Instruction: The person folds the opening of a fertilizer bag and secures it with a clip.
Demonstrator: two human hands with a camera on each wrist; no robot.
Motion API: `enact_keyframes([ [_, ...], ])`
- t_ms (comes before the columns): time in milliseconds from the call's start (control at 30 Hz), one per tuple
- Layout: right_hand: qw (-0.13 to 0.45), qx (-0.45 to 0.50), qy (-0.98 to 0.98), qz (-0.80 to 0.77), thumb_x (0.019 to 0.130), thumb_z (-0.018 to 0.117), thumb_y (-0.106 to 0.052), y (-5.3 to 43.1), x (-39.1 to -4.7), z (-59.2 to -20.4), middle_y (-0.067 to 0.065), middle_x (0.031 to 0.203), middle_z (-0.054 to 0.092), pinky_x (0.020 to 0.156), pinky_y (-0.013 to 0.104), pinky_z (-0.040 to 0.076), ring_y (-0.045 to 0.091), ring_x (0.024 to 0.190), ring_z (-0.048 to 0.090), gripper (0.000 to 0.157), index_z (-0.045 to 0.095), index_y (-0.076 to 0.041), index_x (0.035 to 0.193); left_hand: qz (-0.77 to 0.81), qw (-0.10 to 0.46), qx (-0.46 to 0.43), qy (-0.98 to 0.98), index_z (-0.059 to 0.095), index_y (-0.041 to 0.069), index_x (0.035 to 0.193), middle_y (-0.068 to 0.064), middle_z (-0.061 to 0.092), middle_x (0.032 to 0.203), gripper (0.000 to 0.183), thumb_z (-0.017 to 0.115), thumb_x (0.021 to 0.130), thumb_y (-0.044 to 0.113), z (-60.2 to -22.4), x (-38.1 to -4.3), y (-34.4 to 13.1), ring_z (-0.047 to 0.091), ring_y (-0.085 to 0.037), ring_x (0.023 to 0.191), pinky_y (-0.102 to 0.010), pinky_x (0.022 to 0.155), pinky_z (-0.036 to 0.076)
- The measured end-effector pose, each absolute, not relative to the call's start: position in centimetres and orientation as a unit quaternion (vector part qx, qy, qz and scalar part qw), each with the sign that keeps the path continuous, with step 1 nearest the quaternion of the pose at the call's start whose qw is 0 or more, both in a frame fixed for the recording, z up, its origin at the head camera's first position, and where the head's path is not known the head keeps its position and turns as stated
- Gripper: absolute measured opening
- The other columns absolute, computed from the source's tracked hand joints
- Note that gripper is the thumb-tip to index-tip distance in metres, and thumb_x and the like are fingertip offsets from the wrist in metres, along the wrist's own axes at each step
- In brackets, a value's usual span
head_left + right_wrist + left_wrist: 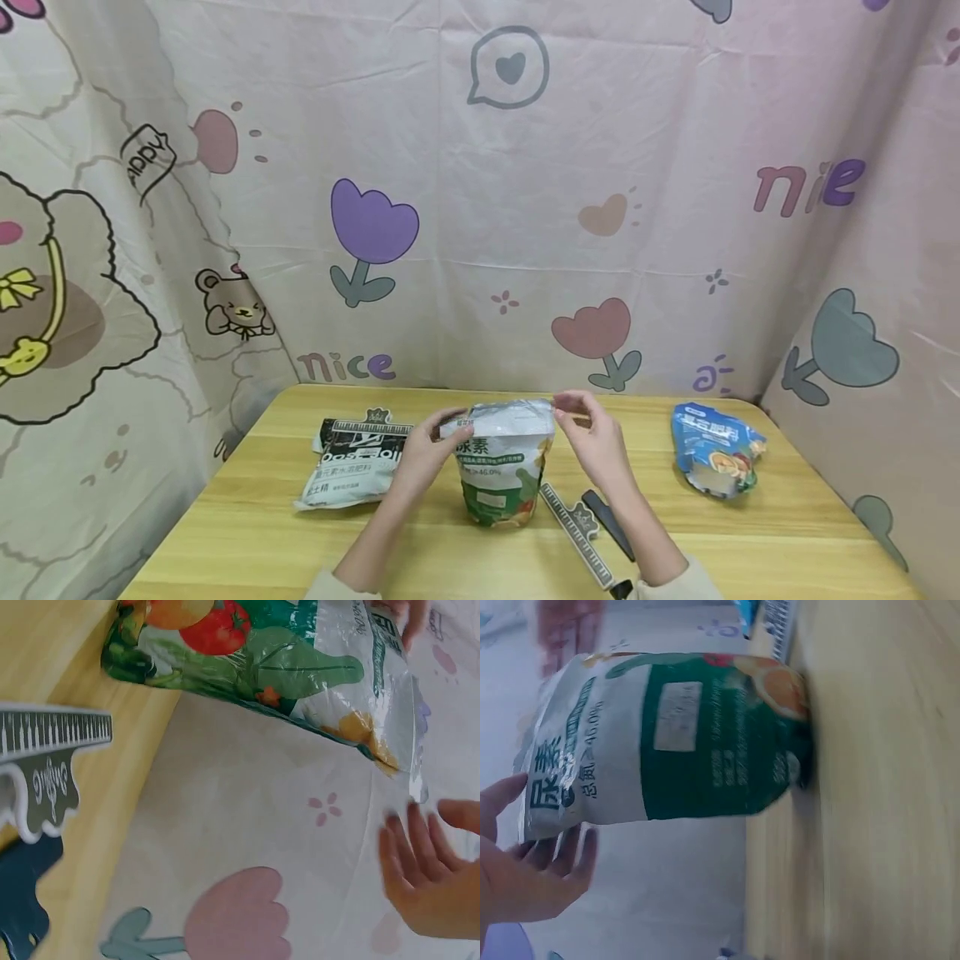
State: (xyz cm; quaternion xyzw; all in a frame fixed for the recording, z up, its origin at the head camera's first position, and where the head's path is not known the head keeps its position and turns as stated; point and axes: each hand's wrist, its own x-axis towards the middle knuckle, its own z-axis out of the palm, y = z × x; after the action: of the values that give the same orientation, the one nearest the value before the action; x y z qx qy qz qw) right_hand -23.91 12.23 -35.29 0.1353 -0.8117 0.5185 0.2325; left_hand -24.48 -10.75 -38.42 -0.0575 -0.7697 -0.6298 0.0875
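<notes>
A green and white pouch (495, 467) with vegetable pictures stands upright at the middle of the table, its silvery top folded over toward the front. My left hand (431, 446) holds the pouch's upper left corner, thumb on the front and fingers behind. At the upper right corner is my right hand (596, 437); in the right wrist view its slightly bent fingers (424, 844) are right by the corner tip with nothing gripped between them. Right of the pouch lie a piano-keyboard bag clip (577, 533) and a dark clip (609, 523).
On the left lies a black and white pouch (348, 475) with a keyboard-patterned clip (371, 427) along its top. A crumpled blue pouch (716, 450) lies at the right on the wooden table (247, 500). A printed curtain (480, 208) hangs behind and at both sides.
</notes>
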Motion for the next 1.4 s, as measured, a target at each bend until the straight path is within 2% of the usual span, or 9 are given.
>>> enact_keyframes([
  [167, 0.380, 0.292, -0.790, 0.383, 0.079, 0.066, 0.004, 12.0, -23.9, -35.4, 0.004, 0.105, 0.062, 0.086, 0.036, 0.043, 0.020, 0.100, 0.055, 0.023, 0.064, -0.006, 0.099, -0.475, 0.311, -0.187, -0.801, 0.062, 0.011, 0.114, -0.003, 0.059, 0.115, 0.043, 0.078, 0.073, 0.013, -38.4, -24.1, -10.1, 0.051, -0.023, 0.109, -0.041, 0.090, 0.042],
  [267, 0.391, 0.367, -0.782, 0.318, 0.076, 0.068, 0.003, 11.6, -24.2, -35.7, 0.006, 0.108, 0.062, 0.090, 0.037, 0.040, 0.023, 0.103, 0.054, 0.024, 0.065, -0.006, 0.099, -0.382, 0.406, -0.268, -0.786, 0.067, 0.008, 0.105, -0.004, 0.060, 0.115, 0.039, 0.080, 0.068, 0.005, -38.5, -24.1, -9.9, 0.049, -0.022, 0.113, -0.040, 0.095, 0.039],
  [367, 0.372, 0.390, -0.797, 0.274, 0.076, 0.071, -0.002, 11.2, -24.3, -36.3, 0.007, 0.113, 0.060, 0.094, 0.041, 0.039, 0.025, 0.108, 0.053, 0.029, 0.065, -0.005, 0.104, -0.336, 0.443, -0.313, -0.770, 0.070, 0.008, 0.098, -0.005, 0.062, 0.113, 0.033, 0.080, 0.066, 0.005, -38.5, -24.2, -9.9, 0.049, -0.025, 0.115, -0.039, 0.097, 0.037],
  [633, 0.319, 0.366, -0.843, 0.232, 0.077, 0.073, -0.012, 10.7, -24.3, -37.4, 0.009, 0.116, 0.059, 0.095, 0.046, 0.038, 0.028, 0.111, 0.051, 0.037, 0.062, -0.006, 0.112, -0.326, 0.406, -0.335, -0.785, 0.069, 0.006, 0.101, -0.008, 0.063, 0.111, 0.036, 0.080, 0.067, 0.010, -39.0, -24.5, -9.9, 0.055, -0.024, 0.108, -0.036, 0.093, 0.041],
  [800, 0.304, 0.352, -0.852, 0.243, 0.077, 0.074, -0.013, 10.6, -24.3, -37.5, 0.004, 0.109, 0.062, 0.088, 0.042, 0.043, 0.021, 0.101, 0.056, 0.037, 0.062, -0.007, 0.111, -0.324, 0.364, -0.328, -0.810, 0.068, 0.007, 0.103, -0.007, 0.064, 0.109, 0.039, 0.081, 0.067, 0.013, -39.3, -24.6, -10.0, 0.056, -0.022, 0.105, -0.038, 0.091, 0.043],
  [1033, 0.287, 0.330, -0.875, 0.209, 0.075, 0.076, -0.028, 10.0, -24.3, -37.1, -0.002, 0.103, 0.063, 0.085, 0.036, 0.045, 0.016, 0.094, 0.058, 0.036, 0.065, -0.013, 0.107, -0.292, 0.305, -0.324, -0.847, 0.067, 0.011, 0.102, -0.004, 0.064, 0.108, 0.036, 0.080, 0.070, 0.019, -38.5, -24.6, -10.0, 0.055, -0.023, 0.107, -0.040, 0.091, 0.042],
  [1100, 0.285, 0.337, -0.876, 0.195, 0.075, 0.076, -0.028, 9.7, -24.4, -36.9, -0.003, 0.099, 0.064, 0.078, 0.032, 0.048, 0.014, 0.086, 0.059, 0.036, 0.065, -0.013, 0.105, -0.276, 0.280, -0.321, -0.862, 0.066, 0.012, 0.104, -0.004, 0.064, 0.108, 0.037, 0.079, 0.071, 0.023, -38.2, -24.6, -10.0, 0.056, -0.022, 0.105, -0.037, 0.089, 0.044],
  [1267, 0.280, 0.346, -0.879, 0.170, 0.075, 0.076, -0.027, 9.2, -24.4, -36.7, -0.001, 0.092, 0.066, 0.063, 0.028, 0.050, 0.013, 0.074, 0.062, 0.030, 0.066, -0.012, 0.100, -0.256, 0.225, -0.299, -0.891, 0.065, 0.013, 0.107, -0.001, 0.067, 0.098, 0.037, 0.075, 0.075, 0.029, -37.8, -24.5, -9.9, 0.061, -0.014, 0.082, -0.029, 0.069, 0.049],
  [1400, 0.294, 0.339, -0.880, 0.158, 0.074, 0.075, -0.027, 9.1, -24.4, -36.9, 0.000, 0.087, 0.068, 0.062, 0.028, 0.051, 0.014, 0.074, 0.064, 0.026, 0.068, -0.012, 0.093, -0.256, 0.208, -0.281, -0.901, 0.067, 0.014, 0.102, 0.003, 0.068, 0.084, 0.033, 0.074, 0.075, 0.031, -37.7, -24.4, -9.8, 0.048, -0.004, 0.055, -0.021, 0.050, 0.039],
])
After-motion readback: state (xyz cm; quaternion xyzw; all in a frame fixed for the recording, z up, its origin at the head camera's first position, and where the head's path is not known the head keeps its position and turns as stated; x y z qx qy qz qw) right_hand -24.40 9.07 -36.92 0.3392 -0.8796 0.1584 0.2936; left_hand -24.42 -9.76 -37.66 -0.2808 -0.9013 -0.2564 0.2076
